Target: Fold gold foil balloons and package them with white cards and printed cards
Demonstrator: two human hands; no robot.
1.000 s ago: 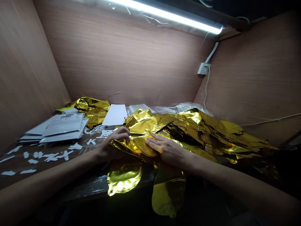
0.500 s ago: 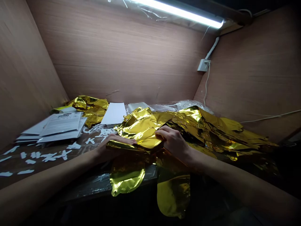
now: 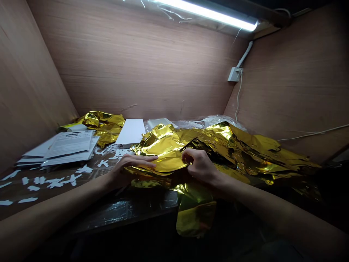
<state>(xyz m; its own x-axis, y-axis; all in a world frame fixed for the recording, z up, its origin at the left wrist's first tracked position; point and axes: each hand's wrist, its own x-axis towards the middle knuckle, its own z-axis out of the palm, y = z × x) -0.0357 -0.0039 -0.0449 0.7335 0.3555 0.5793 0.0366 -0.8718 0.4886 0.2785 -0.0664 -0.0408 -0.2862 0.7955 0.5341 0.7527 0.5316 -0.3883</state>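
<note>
Beneath both hands lies a shiny gold foil balloon point(image 3: 166, 162), flat and uninflated, at the front of a crumpled gold pile. My left hand point(image 3: 129, 165) rests along its left side with fingers stretched out straight; the thumb is hidden. At the right, my right hand point(image 3: 200, 163) is closed, thumb and curled fingers pinching the foil's edge. Below the hands a rounded gold foil flap point(image 3: 195, 214) hangs past the table's front edge.
More gold foil balloons point(image 3: 256, 153) spread to the right. On the left are stacked printed sheets point(image 3: 69, 143), white scraps point(image 3: 56, 182), and a white card stack point(image 3: 131, 131). Another gold foil heap point(image 3: 107, 127) sits behind them. Clear plastic point(image 3: 220, 121) lies by the back wall.
The left hanging flap has been drawn up under my hands, and the right one has risen and shifted slightly left. My left fingers have straightened over the foil; my right fingers curl more tightly.
</note>
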